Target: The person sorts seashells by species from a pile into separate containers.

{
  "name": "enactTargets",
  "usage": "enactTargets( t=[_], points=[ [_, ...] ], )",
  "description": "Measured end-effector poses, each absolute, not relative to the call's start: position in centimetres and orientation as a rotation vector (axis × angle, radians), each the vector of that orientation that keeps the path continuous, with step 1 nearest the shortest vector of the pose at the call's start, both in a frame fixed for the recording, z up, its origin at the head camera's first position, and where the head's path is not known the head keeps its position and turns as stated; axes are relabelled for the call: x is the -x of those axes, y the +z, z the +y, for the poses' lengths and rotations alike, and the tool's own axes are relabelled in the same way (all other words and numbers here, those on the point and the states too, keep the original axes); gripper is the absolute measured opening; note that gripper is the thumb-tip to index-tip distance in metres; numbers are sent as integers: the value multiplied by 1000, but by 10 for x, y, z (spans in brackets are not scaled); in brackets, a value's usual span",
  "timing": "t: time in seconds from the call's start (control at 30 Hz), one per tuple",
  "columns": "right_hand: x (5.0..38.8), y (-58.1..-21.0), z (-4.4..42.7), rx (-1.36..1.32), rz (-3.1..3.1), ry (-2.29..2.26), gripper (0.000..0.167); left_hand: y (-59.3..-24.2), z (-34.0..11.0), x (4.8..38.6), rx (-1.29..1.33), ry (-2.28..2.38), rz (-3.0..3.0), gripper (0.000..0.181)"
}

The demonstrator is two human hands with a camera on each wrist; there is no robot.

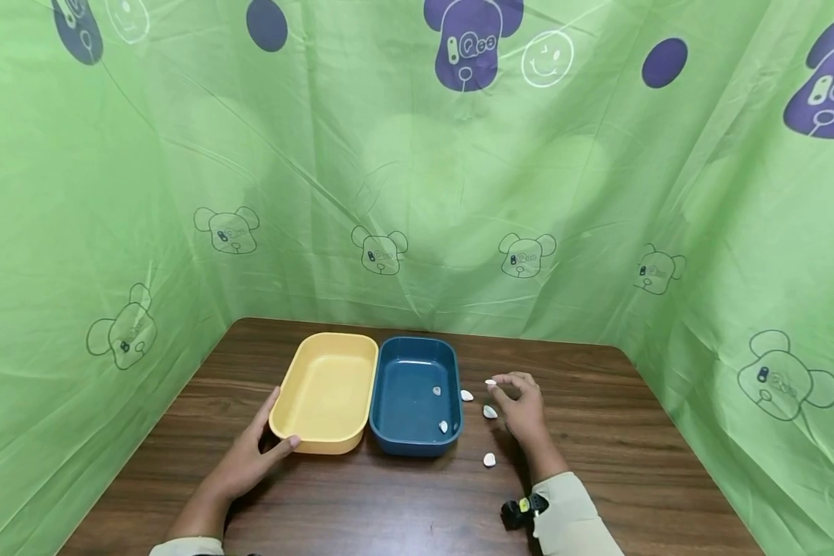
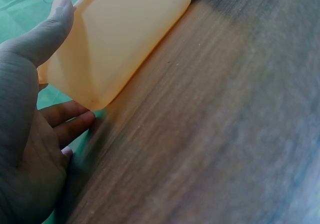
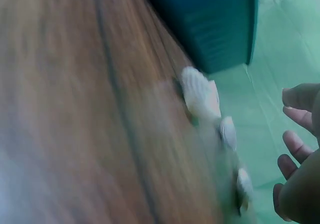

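Note:
My left hand (image 1: 246, 459) holds the near left corner of a yellow rectangular container (image 1: 327, 446). Its thumb lies against the near wall and the fingers along the left side, as the left wrist view also shows. Close by on the right stands a dark blue container (image 1: 413, 448) with two small white shells inside, one a pale shell (image 1: 436, 391), the other a white shell (image 1: 443, 426). My right hand (image 1: 524, 409) hovers over the table, thumb and forefinger beside a white shell (image 1: 490, 382). In the right wrist view the fingertips (image 3: 295, 99) show nothing between them.
Right of the blue container lie more shells on the wooden table (image 1: 598, 463): one shell (image 1: 467, 395) near its wall, another shell (image 1: 489, 411) by my right hand, and a shell (image 1: 489, 459) nearer me. Green printed cloth (image 1: 417, 293) hangs behind and at both sides.

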State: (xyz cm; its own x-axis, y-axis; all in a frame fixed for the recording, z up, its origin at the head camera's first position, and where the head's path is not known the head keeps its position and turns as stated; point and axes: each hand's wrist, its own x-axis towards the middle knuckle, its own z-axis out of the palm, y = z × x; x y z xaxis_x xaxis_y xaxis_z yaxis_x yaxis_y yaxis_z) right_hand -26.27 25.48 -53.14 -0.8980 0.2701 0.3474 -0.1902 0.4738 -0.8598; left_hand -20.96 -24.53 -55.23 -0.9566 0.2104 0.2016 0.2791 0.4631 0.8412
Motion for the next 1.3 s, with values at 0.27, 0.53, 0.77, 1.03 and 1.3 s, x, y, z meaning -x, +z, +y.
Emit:
enactTargets(
  t=[0.27,0.53,0.77,1.03,1.3],
  points=[
    [255,-511,226,5,-2231,1551,14,-553,-246,209,448,-1538,-2621,105],
    [242,-495,201,-82,-2212,1623,17,-553,-246,209,446,-1523,-2618,105],
    [235,-492,187,-120,-2253,1649,16,-554,-246,209,439,-1517,-2627,105],
    [234,-493,178,-169,-2242,1751,20,-554,-246,210,440,-1528,-2618,105],
    [231,-492,177,-157,-2284,1747,19,-552,-245,209,442,-1521,-2619,105]
  ],
)
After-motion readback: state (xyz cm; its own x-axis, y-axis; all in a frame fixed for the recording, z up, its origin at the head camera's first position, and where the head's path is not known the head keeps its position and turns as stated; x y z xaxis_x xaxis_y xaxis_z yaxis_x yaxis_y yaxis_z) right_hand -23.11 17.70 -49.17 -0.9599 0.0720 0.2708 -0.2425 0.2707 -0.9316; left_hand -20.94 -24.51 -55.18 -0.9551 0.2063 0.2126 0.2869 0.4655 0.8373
